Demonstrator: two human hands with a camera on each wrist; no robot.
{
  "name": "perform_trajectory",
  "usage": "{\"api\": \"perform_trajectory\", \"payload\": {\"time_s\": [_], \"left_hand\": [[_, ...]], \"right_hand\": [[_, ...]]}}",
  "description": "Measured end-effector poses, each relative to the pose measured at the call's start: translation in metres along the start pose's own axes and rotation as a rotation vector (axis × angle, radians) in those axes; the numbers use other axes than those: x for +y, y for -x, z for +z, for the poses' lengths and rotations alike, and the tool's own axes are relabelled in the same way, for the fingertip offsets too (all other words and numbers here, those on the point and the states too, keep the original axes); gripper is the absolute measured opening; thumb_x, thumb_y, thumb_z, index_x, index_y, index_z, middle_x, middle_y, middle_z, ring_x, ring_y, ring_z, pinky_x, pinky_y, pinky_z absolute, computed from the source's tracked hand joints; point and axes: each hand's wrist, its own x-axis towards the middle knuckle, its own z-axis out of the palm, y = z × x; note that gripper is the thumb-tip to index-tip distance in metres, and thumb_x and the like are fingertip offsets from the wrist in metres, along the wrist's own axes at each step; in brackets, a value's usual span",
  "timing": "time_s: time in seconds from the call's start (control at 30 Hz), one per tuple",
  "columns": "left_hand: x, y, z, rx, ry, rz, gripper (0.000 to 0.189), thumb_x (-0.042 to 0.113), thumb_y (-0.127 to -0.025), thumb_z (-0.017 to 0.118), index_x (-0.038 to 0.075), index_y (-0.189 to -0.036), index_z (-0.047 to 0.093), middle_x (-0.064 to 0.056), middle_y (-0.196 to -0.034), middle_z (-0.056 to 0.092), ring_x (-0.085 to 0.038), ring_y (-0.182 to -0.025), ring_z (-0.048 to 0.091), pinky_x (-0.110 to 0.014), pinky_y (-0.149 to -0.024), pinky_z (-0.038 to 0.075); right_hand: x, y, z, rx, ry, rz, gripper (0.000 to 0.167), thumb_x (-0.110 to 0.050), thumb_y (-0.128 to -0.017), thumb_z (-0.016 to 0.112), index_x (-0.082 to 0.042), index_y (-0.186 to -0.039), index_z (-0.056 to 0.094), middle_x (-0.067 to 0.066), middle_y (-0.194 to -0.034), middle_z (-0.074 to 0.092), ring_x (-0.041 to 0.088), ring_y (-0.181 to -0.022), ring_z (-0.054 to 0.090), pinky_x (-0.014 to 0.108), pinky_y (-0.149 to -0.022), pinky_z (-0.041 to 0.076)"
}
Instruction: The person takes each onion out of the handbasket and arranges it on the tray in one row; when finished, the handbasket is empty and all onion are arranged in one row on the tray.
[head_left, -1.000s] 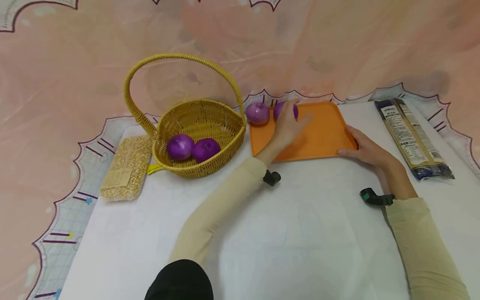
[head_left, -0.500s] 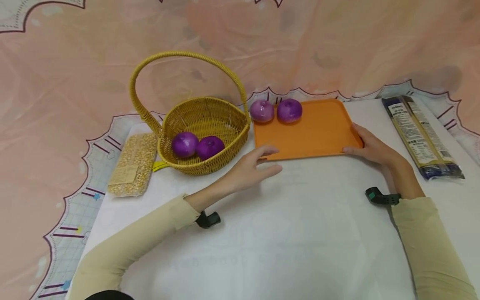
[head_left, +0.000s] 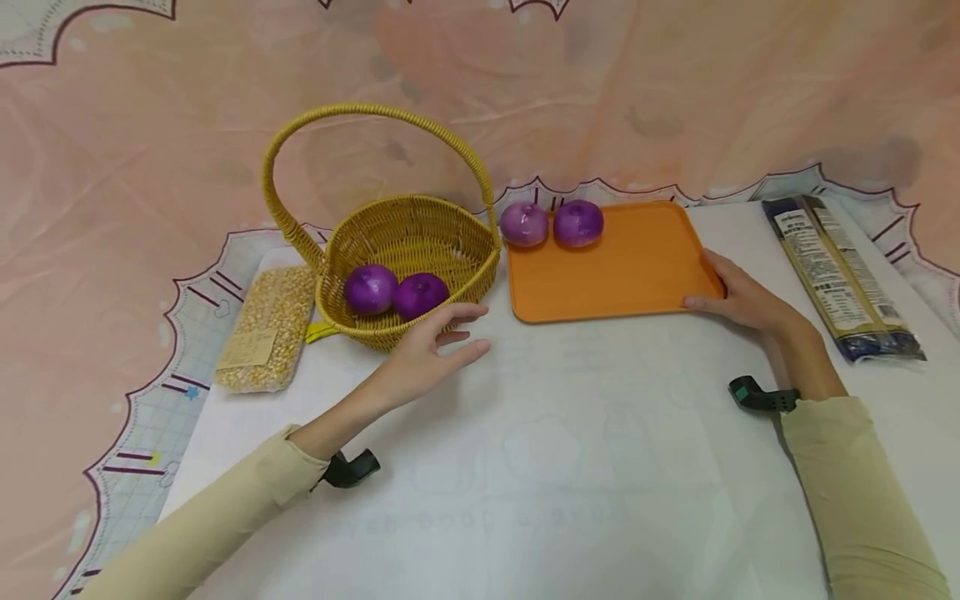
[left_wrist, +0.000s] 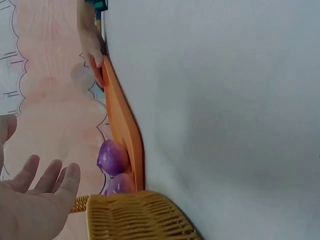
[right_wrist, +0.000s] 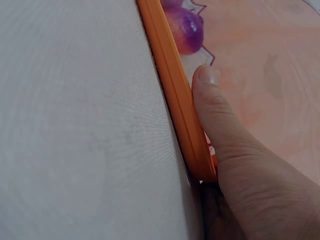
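Observation:
My left hand [head_left: 423, 354] hovers over the white table in front of the yellow wicker basket [head_left: 405, 225], fingers apart and holding nothing. Its spread fingers also show in the left wrist view. Inside the basket lie two purple onions, one on the left [head_left: 371, 289] and one on the right [head_left: 422, 296]. At the back left of the orange tray [head_left: 615, 279] sit two more, a paler onion [head_left: 524, 224] and a darker onion [head_left: 578, 223]. My right hand [head_left: 750, 296] grips the tray's right front corner, its thumb [right_wrist: 215, 107] resting along the rim.
Left of the basket lies a clear bag of corn kernels [head_left: 268, 325] with a paper label. A long dark-blue and gold packet [head_left: 843, 279] lies at the far right. Behind the table [head_left: 525, 467] hangs a pinkish patterned cloth [head_left: 637, 92].
My left hand has come away from the darker onion on the tray and moved left and nearer, to the front of the basket. The right hand keeps its place on the tray.

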Motion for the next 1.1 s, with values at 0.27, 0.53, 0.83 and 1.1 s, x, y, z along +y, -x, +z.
{"api": "perform_trajectory", "payload": {"time_s": [0.27, 0.53, 0.83, 1.1], "left_hand": [[-0.002, 0.003, -0.033, 0.086, -0.054, 0.031, 0.048, 0.021, -0.093, 0.066, 0.005, -0.135, 0.05, -0.013, -0.14, 0.051, -0.031, -0.132, 0.049, -0.043, -0.109, 0.042], [-0.015, -0.004, -0.093, 0.175, -0.366, -0.043, 0.057, 0.029, -0.092, 0.066, 0.009, -0.141, 0.045, -0.015, -0.143, 0.046, -0.037, -0.128, 0.047, -0.054, -0.103, 0.044], [-0.034, -0.009, -0.119, 0.17, -0.463, -0.115, 0.063, 0.03, -0.09, 0.069, 0.009, -0.143, 0.042, -0.017, -0.147, 0.043, -0.038, -0.136, 0.04, -0.058, -0.11, 0.035], [-0.034, -0.021, -0.13, 0.062, -0.528, -0.13, 0.066, 0.025, -0.09, 0.069, 0.003, -0.145, 0.039, -0.023, -0.149, 0.037, -0.043, -0.136, 0.035, -0.061, -0.108, 0.035]], "right_hand": [[0.001, -0.001, 0.002, 0.001, -0.018, -0.003, 0.101, -0.031, -0.091, 0.067, -0.008, -0.155, -0.008, 0.021, -0.163, -0.007, 0.042, -0.15, -0.003, 0.061, -0.119, 0.003], [-0.001, 0.0, 0.003, -0.004, -0.005, 0.007, 0.103, -0.034, -0.091, 0.068, -0.005, -0.155, -0.008, 0.023, -0.162, -0.006, 0.043, -0.15, -0.002, 0.061, -0.119, 0.004], [0.001, -0.001, 0.004, -0.007, 0.003, 0.022, 0.104, -0.036, -0.09, 0.068, -0.006, -0.155, -0.008, 0.022, -0.162, -0.007, 0.043, -0.15, -0.003, 0.061, -0.119, 0.004], [-0.002, 0.0, 0.002, -0.008, -0.005, 0.025, 0.104, -0.035, -0.09, 0.067, -0.008, -0.155, -0.009, 0.02, -0.163, -0.009, 0.042, -0.15, -0.004, 0.061, -0.119, 0.003]]}}
